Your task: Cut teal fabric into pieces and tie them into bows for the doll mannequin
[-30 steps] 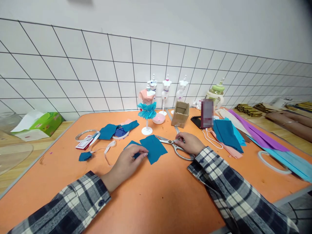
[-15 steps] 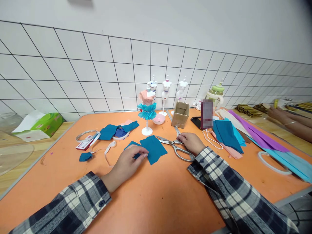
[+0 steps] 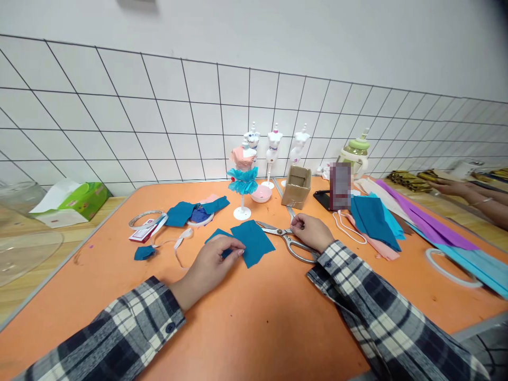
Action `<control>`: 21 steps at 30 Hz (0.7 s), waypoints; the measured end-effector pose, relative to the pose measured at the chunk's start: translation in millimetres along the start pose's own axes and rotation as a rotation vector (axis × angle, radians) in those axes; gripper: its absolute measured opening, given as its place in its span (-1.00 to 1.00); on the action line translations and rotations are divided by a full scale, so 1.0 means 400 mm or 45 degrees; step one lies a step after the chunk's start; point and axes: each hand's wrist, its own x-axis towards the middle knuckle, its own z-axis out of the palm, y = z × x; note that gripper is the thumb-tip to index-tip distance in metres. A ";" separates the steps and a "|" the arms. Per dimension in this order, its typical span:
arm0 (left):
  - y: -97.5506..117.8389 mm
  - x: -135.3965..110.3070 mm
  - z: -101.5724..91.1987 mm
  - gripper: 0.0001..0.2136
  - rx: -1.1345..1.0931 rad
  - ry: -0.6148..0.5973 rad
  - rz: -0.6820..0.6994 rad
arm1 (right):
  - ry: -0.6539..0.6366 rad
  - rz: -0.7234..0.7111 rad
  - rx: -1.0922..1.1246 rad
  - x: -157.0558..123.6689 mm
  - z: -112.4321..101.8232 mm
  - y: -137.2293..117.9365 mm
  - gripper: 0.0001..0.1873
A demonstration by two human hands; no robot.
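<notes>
A teal fabric piece [image 3: 254, 242] lies flat on the orange table [image 3: 257, 317]. My left hand [image 3: 214, 263] rests on its left edge, fingers curled and pinching the cloth. My right hand [image 3: 311, 232] lies over the handles of metal scissors [image 3: 283, 236], whose blades point left toward the fabric. A small mannequin [image 3: 242, 177] in a teal ruffled skirt stands just behind.
Teal and blue scraps [image 3: 190, 211], a tape ring [image 3: 143, 218] and ribbon lie at left. A cardboard box [image 3: 298, 185], pink dish [image 3: 261, 193], three white mannequins [image 3: 274, 145], a green bottle [image 3: 353, 153] and stacked fabrics [image 3: 377, 219] sit behind. Another person's hand [image 3: 456, 188] is at right.
My hands have barely shifted; the right hand stays on the scissors. The view has drifted slightly left. The other person's hand at right has moved along the neighbouring table.
</notes>
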 end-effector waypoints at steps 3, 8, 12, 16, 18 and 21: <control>-0.002 -0.001 0.000 -0.87 -0.003 -0.005 0.003 | 0.024 0.022 0.044 0.000 0.002 0.001 -0.79; -0.007 0.004 0.001 -0.87 0.010 -0.005 0.010 | 0.004 -0.006 0.076 -0.002 0.001 0.002 -0.79; -0.006 0.005 0.001 -0.87 0.013 0.008 0.012 | 0.100 -0.004 0.116 -0.002 0.001 0.003 -0.77; -0.006 0.004 0.000 -0.87 0.009 0.013 0.015 | 0.089 0.005 0.025 0.000 0.005 0.006 -0.75; -0.006 0.004 0.000 -0.87 0.010 0.008 0.017 | 0.078 0.003 0.011 0.002 0.007 0.008 -0.79; -0.007 0.003 0.001 -0.87 0.011 0.003 0.013 | 0.070 -0.004 0.043 0.004 0.007 0.012 -0.82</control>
